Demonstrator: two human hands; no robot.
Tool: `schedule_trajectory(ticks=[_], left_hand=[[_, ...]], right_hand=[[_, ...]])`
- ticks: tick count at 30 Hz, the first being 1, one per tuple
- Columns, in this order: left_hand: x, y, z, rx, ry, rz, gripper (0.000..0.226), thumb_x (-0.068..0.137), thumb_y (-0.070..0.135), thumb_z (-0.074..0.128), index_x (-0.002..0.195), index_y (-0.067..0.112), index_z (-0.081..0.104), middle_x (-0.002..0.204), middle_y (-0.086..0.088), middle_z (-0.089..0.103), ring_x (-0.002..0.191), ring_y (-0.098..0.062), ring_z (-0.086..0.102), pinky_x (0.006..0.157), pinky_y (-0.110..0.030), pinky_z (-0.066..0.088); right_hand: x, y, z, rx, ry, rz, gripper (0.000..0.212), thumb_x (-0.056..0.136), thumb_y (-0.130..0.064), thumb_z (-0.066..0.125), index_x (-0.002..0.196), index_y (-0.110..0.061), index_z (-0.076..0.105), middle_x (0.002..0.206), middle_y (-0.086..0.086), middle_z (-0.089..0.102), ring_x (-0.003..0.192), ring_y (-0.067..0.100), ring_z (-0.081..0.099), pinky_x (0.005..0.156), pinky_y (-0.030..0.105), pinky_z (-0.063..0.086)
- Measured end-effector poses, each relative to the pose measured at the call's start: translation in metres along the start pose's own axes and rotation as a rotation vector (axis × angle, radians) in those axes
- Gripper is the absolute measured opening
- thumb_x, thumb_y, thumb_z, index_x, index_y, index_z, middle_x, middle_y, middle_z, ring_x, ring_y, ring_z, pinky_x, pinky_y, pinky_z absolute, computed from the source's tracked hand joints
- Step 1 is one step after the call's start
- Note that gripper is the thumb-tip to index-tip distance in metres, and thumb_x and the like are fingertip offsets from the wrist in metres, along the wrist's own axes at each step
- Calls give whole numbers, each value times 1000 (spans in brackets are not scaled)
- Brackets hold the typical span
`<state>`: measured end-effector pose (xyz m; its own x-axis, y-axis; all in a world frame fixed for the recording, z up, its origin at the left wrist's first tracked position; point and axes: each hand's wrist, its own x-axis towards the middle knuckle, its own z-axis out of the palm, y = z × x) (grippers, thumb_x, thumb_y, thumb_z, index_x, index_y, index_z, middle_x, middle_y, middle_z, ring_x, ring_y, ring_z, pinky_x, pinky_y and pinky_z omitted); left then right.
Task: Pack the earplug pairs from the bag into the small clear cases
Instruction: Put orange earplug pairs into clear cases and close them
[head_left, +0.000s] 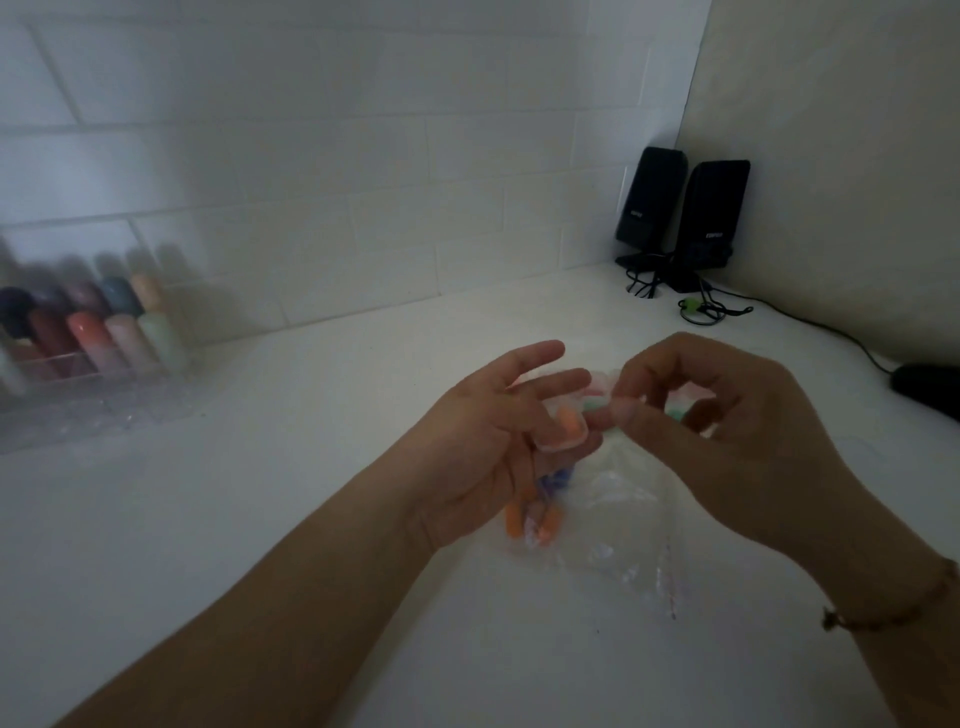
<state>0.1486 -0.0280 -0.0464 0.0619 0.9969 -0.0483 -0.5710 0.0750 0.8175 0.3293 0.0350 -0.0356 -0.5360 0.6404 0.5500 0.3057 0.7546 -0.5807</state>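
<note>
My left hand (483, 441) holds a small clear case (563, 431) with an orange earplug inside it, index and middle fingers stretched out above. My right hand (727, 431) has curled fingers, and its thumb and forefinger pinch the case's right edge; blur hides the exact contact. Below both hands a clear plastic bag (623, 525) lies on the white counter. Loose orange earplugs (527, 525) and a purple one (556, 480) lie under my left hand. Something green (675, 413) shows behind my right fingers.
A clear organiser (88, 358) with coloured tubes stands at the back left against the tiled wall. Two black speakers (680, 218) with cables fill the back right corner. A dark mouse (927, 387) lies at the right edge.
</note>
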Motion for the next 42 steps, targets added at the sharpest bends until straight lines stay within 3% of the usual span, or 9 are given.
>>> schedule_trajectory(ticks=[6, 10, 14, 17, 19, 22, 27, 37, 42], left_hand=[[-6, -1, 2, 206, -82, 35, 93, 69, -16, 59, 144, 36, 39, 150, -11, 38, 117, -38, 60, 87, -39, 56], [-6, -1, 2, 295, -137, 92, 87, 75, -4, 65, 145, 38, 36, 151, -3, 39, 127, -29, 53, 94, -38, 53], [-7, -2, 0, 1085, -85, 408, 98, 78, 43, 75, 151, 43, 9, 150, 15, 37, 129, 0, 46, 98, -21, 46], [-9, -6, -6, 1689, -179, 489, 116, 66, 76, 68, 150, 41, -4, 148, 33, 19, 129, 20, 12, 104, 0, 12], [-10, -12, -10, 1818, -293, 443, 122, 59, 81, 67, 149, 41, -5, 150, 32, 12, 137, 14, 3, 113, -10, 0], [-11, -14, -12, 2041, -296, 419, 112, 64, 83, 59, 151, 37, 6, 154, 13, 29, 141, -9, 23, 118, -36, 14], [-34, 5, -31, 2061, -196, 464, 77, 79, 61, 63, 145, 30, 38, 129, 11, 56, 116, -11, 52, 101, -32, 39], [-88, 23, -68, 1902, -71, 453, 68, 79, 42, 76, 139, 29, 45, 112, 9, 61, 110, 1, 49, 101, -16, 34], [-82, 25, -65, 1944, -77, 369, 78, 78, 55, 71, 144, 38, 32, 119, 16, 53, 110, 11, 38, 104, -18, 30]], right_hand=[[-2, 0, 7, -130, -245, -121, 36, 84, -58, 59, 117, -46, 57, 104, -29, 62, 94, -3, 56, 76, 3, 34], [0, 1, 2, -192, -176, -176, 42, 74, -61, 63, 110, -40, 62, 93, -29, 59, 93, -2, 53, 77, 15, 37], [6, 13, -16, -145, 73, -77, 39, 75, -63, 63, 106, -39, 62, 92, -27, 61, 82, -5, 56, 60, 9, 40], [13, 38, -27, -114, 322, 129, 36, 83, -56, 61, 110, -32, 65, 93, -27, 64, 76, -2, 61, 61, 9, 39], [15, 49, -24, -169, 345, 226, 42, 87, -52, 59, 120, -27, 62, 96, -21, 65, 73, -3, 60, 63, 11, 38], [12, 50, -14, -193, 224, 222, 43, 87, -52, 59, 122, -26, 58, 96, -19, 66, 74, 0, 61, 65, 17, 45], [7, 39, 4, -169, 17, 185, 41, 82, -44, 69, 120, -33, 56, 95, -25, 64, 84, 5, 61, 75, 29, 49], [0, 14, 65, -416, -141, -6, 43, 77, -55, 68, 114, -32, 67, 125, -15, 58, 115, 16, 44, 93, 31, 38], [-1, 15, 69, -511, -176, -2, 48, 79, -63, 57, 119, -38, 61, 132, -17, 51, 119, 16, 37, 91, 31, 33]])
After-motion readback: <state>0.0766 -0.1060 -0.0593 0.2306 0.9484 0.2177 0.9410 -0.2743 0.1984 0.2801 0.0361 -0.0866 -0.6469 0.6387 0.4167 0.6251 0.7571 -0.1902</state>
